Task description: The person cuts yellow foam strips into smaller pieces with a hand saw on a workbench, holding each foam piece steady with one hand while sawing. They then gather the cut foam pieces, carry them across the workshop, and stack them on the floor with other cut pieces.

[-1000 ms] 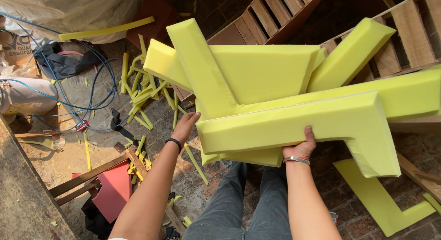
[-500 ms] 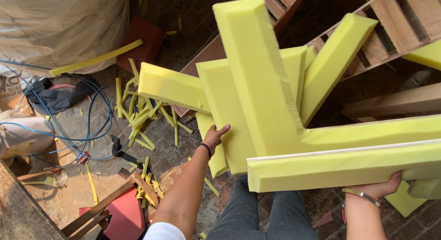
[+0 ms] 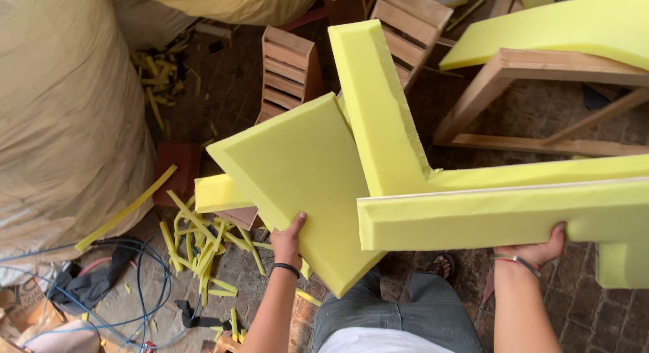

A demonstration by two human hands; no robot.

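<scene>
I hold a stack of thick yellow foam pieces cut in angled shapes, out in front of my chest. My left hand grips the lower edge of a flat slab of foam on the left side. My right hand supports the underside of the long front foam bar on the right. A dark band sits on my left wrist and a metal bangle on my right. The foam hides most of the ground ahead.
A big beige sack stands at the left. Yellow foam offcuts and blue cable litter the brick floor. Slatted wooden frames lie beyond the foam. A wooden frame topped with foam stands at upper right.
The view and the foam stack have swung round to the left. The big sack now fills the left side, and the wooden frame has come into view at upper right.
</scene>
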